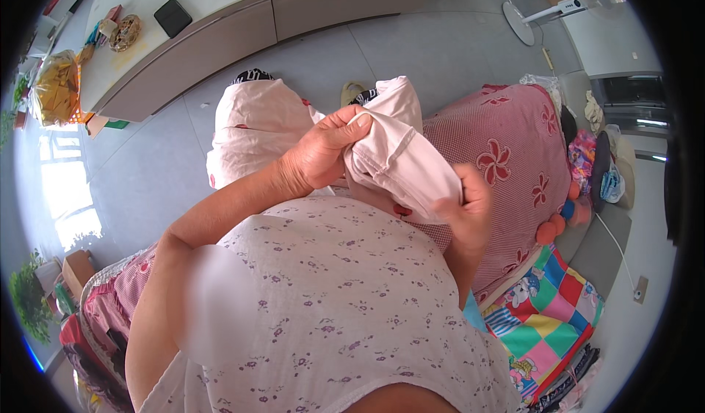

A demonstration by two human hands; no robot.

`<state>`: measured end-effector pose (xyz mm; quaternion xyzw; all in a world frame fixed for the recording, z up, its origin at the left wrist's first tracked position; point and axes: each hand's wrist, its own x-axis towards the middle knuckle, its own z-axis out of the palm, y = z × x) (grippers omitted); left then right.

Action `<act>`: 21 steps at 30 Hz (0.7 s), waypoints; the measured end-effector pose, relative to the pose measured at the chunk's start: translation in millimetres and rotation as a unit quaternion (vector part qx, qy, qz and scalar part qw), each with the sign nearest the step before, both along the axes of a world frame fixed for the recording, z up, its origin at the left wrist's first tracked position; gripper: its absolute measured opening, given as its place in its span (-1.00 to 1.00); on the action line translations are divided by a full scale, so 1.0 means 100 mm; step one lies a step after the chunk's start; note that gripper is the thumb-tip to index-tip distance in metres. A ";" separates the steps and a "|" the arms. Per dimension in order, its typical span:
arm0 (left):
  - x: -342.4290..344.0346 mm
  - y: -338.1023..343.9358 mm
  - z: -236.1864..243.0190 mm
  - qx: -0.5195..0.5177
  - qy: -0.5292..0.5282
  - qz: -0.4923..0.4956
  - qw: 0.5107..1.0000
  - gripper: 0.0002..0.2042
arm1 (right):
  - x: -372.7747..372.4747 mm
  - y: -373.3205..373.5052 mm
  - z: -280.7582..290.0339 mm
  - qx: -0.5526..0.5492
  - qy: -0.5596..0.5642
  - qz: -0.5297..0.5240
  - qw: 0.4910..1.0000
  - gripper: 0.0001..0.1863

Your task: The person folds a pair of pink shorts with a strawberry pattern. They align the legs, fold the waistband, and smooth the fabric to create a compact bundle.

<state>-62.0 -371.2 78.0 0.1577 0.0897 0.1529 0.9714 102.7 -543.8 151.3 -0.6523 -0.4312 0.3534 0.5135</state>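
A pale pink piece of clothing point(400, 165) with stitched seams is stretched between my two hands, above my lap. Its exact kind does not show. My left hand point(327, 147) pinches its upper left edge between thumb and fingers. At the other end, my right hand point(468, 204) grips the cloth, slightly blurred, with the thumb on top. Below the cloth are my legs in pale trousers point(257, 130) with red spots.
I sit on a seat with a red-and-white flowered cover point(507, 171). A colourful checked cloth point(547, 310) lies at the right. Ahead stands a long low cabinet point(242, 35) bearing a dark flat device point(172, 18) and a small basket point(125, 33). A white fan base point(518, 24) is far right.
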 end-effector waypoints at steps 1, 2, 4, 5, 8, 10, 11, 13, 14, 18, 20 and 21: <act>-0.01 0.04 0.02 0.007 -0.017 -0.009 1.000 -0.85 | 0.01 0.01 0.02 -0.048 -0.104 0.036 0.993 -0.80; -0.04 0.06 0.05 0.013 -0.034 -0.017 0.999 -0.82 | 0.03 0.05 0.01 -0.096 -0.250 0.035 0.963 -0.82; -0.19 0.04 0.29 0.146 -0.019 -0.090 0.985 -0.74 | 0.09 0.08 -0.20 -0.063 -0.363 -0.055 0.928 -0.86; -0.23 0.02 0.39 0.210 -0.012 -0.127 0.969 -0.70 | 0.11 0.09 -0.28 -0.048 -0.417 -0.100 0.902 -0.88; -0.12 -0.06 0.43 0.509 -0.216 -0.201 0.809 -0.58 | 0.15 0.12 -0.32 0.028 -0.060 -0.212 0.975 -0.85; -0.05 -0.17 0.38 0.540 -0.299 -0.217 0.756 -0.53 | 0.21 0.18 -0.31 0.037 0.175 -0.245 0.953 -0.67; -0.04 -0.18 0.38 0.565 -0.297 -0.225 0.736 -0.51 | 0.16 0.21 -0.28 0.073 0.155 -0.196 0.965 -0.66; -0.01 -0.17 0.40 0.579 -0.303 -0.246 0.715 -0.49 | -0.06 0.19 -0.12 0.132 0.173 -0.121 0.968 -0.59; -0.01 -0.16 0.39 0.578 -0.297 -0.253 0.717 -0.49 | -0.15 0.19 -0.07 0.154 0.220 -0.081 0.960 -0.56; -0.04 -0.14 0.38 0.599 -0.278 -0.254 0.706 -0.47 | -0.11 0.14 -0.19 0.095 0.302 -0.015 0.948 -0.52; -0.04 -0.15 0.36 0.602 -0.279 -0.250 0.705 -0.46 | -0.12 0.16 -0.20 0.065 0.242 -0.024 0.968 -0.49; -0.04 -0.15 0.35 0.603 -0.279 -0.249 0.704 -0.46 | -0.15 0.15 -0.19 0.072 0.253 -0.031 0.964 -0.49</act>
